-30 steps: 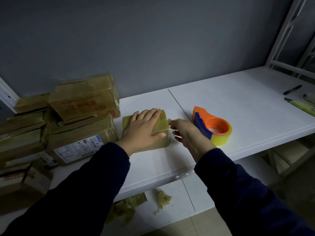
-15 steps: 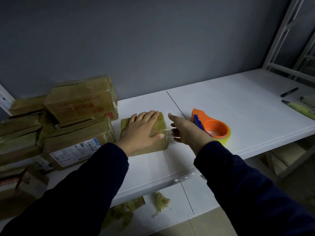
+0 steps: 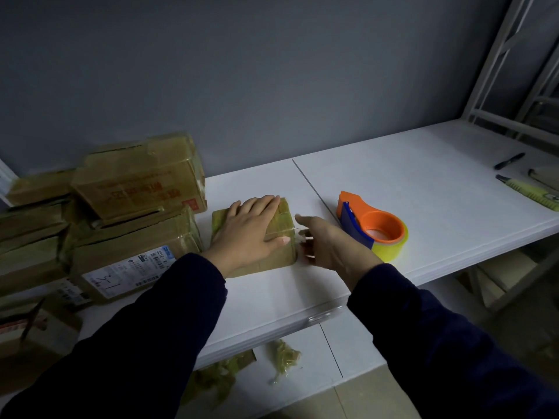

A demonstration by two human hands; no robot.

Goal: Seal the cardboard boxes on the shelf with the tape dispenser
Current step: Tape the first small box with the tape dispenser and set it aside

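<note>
- Plain grey wall (image 3: 272, 71) behind, dimly lit.
- White shelf (image 3: 423, 176) against it, a thin seam running across its top.
- A lower shelf (image 3: 302, 373), also white, under it.
- White metal frame (image 3: 496, 71) at the far right, with slanted bars.
- Tan floor (image 3: 372, 399) at the bottom edge.

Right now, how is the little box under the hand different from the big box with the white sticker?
The little box is smaller than the stickered box. The little box has the left hand flat on top; the stickered box carries another box. The stickered box shows a white label; the little box shows none. Both are taped brown cardboard on the white shelf.
</note>
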